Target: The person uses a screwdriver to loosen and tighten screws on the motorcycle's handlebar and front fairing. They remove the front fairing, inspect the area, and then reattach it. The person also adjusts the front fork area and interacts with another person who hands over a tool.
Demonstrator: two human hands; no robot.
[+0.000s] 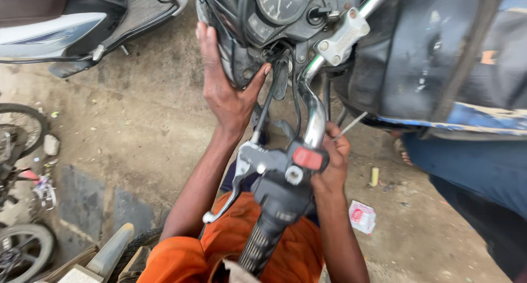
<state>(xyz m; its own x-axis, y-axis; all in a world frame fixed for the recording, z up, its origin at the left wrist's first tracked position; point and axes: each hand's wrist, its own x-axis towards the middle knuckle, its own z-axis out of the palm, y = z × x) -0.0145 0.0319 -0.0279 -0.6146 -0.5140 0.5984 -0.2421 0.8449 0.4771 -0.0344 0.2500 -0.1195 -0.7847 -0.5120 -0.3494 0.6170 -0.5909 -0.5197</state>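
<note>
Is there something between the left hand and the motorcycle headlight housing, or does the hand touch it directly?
Nothing visible stands between them. The left hand lies flat against the side of the headlight housing, with the thumb pressed beneath it. Black cables run just beside the thumb, not under the palm.

White scooter (66, 25), bicycle wheels (22, 126), red-and-white packet (362, 216), yellow stub (374, 176), concrete ground (137, 124)

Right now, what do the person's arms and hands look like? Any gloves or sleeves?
No gloves or sleeves show: the left hand and right hand are bare, and both forearms are uncovered. No watch or rings are visible. Orange clothing shows below the arms.
</note>
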